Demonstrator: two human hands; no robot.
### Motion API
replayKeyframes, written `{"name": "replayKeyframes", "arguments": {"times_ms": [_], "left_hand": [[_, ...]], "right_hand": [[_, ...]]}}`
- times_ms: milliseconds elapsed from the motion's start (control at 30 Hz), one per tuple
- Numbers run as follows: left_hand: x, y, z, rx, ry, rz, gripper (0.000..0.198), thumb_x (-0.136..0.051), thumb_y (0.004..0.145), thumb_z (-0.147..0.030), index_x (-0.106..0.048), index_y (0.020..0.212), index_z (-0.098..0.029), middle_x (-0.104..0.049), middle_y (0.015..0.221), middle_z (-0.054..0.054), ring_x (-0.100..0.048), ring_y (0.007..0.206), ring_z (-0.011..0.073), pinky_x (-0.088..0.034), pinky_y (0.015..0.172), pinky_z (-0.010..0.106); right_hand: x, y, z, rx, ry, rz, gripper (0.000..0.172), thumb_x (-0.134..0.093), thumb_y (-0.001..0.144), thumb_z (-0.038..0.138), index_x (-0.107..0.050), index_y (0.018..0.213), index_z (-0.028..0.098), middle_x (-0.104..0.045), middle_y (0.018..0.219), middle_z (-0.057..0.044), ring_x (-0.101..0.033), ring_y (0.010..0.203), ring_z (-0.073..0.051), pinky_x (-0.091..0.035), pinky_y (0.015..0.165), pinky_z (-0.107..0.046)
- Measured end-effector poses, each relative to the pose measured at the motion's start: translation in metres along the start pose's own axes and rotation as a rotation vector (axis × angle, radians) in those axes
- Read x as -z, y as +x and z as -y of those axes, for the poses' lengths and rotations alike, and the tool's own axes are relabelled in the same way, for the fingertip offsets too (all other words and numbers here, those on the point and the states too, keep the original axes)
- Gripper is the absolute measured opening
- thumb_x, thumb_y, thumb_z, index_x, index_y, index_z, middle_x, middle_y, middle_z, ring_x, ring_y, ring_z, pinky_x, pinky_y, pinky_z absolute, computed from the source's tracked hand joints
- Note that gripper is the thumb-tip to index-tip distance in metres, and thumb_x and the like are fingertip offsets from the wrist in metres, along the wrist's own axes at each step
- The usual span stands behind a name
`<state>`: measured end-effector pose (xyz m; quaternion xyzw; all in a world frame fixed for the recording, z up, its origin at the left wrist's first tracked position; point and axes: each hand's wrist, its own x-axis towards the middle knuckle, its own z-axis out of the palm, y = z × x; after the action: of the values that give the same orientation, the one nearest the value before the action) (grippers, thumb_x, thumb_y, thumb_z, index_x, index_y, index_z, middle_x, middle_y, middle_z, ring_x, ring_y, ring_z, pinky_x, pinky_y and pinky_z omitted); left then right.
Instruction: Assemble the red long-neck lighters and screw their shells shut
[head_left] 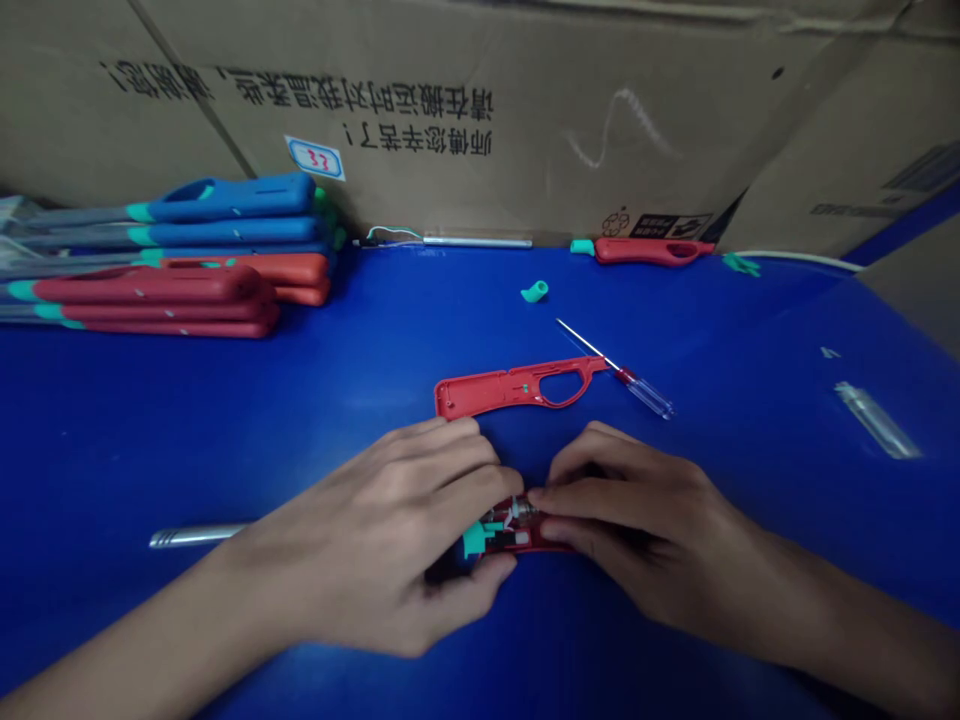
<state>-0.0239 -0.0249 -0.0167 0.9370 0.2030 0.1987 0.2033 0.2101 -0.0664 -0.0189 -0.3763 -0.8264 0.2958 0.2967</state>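
Both hands are closed around a red lighter handle (553, 542) low over the blue table, its inside facing up. My left hand (409, 530) grips its left part, next to a teal trigger (474, 540) and a small black piece. Fingertips of my right hand (649, 505) pinch the other end, close to a metal valve piece (525, 512). Both palms and part of the handle are hidden. A silver metal tube (196, 536) sticks out to the left from behind my left wrist. Just beyond the hands lies the matching red half shell (480, 391), hollow side up.
A screwdriver (637, 386) lies right of the half shell. Blue, orange and red lighters (150, 288) are stacked at left. A teal nozzle (535, 291), a clear cylinder (877, 420) and a red lighter body (645, 251) lie around. Cardboard (525, 120) walls the back.
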Motion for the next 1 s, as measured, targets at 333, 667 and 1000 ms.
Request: {"name": "replayKeyframes", "arguments": {"times_ms": [333,667,1000], "left_hand": [[0.001,0.001,0.001,0.031,-0.048,0.019,0.019,-0.064,0.085,-0.022,-0.070,0.101,-0.015,-0.065,0.086,0.006,-0.063,0.083,0.0192,-0.055,0.087,0.037],[0.003,0.002,0.001,0.010,-0.009,0.007,0.020,-0.063,0.086,-0.023,-0.069,0.104,-0.015,-0.064,0.086,0.006,-0.062,0.082,0.0198,-0.055,0.081,0.037],[0.019,0.000,0.000,-0.030,0.080,-0.043,0.032,-0.071,0.078,-0.030,-0.066,0.106,-0.015,-0.065,0.092,0.009,-0.062,0.085,0.0229,-0.054,0.082,0.041]], "right_hand": [[0.012,0.001,-0.001,-0.018,-0.040,0.129,0.019,-0.063,0.092,0.017,-0.069,0.111,0.017,-0.065,0.100,-0.006,-0.061,0.091,-0.014,-0.053,0.081,-0.027],[0.025,0.001,0.000,0.032,-0.193,0.223,0.017,-0.070,0.086,0.024,-0.069,0.102,0.016,-0.065,0.099,-0.006,-0.058,0.091,-0.018,-0.050,0.087,-0.034],[0.028,0.003,0.001,0.018,-0.250,0.224,0.007,-0.065,0.088,0.019,-0.069,0.094,0.016,-0.063,0.095,-0.005,-0.056,0.088,-0.017,-0.048,0.085,-0.032]]}}
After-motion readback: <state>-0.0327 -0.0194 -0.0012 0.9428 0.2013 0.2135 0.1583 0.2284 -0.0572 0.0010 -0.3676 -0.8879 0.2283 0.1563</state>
